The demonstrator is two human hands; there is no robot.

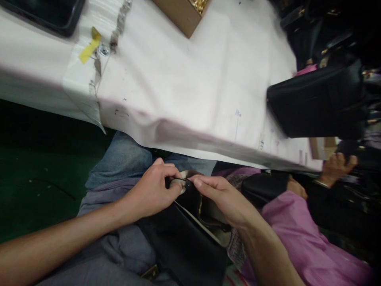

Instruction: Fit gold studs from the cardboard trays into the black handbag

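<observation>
A black handbag [190, 242] lies tilted on my lap, its mouth open on a pale lining. Inside it shows a gold-toothed zipper [201, 208]. My left hand [157, 186] is closed in a pinch on the bag's upper edge, where a small dark piece [188, 184] sticks out between the fingers. From the other side, my right hand [216, 192] pinches the same edge with thumb and forefinger, close to the left fingertips. What exactly lies under the fingertips is partly hidden. A gold-coloured metal fitting [149, 273] shows low on the bag.
A white-covered table [178, 87] stands before me, its edge just beyond my hands. On it are a cardboard box [181, 14] with gold pieces, a dark tray [47, 14] and a black bag [318, 101]. A co-worker's hand [336, 169] and pink sleeve [293, 222] are at my right.
</observation>
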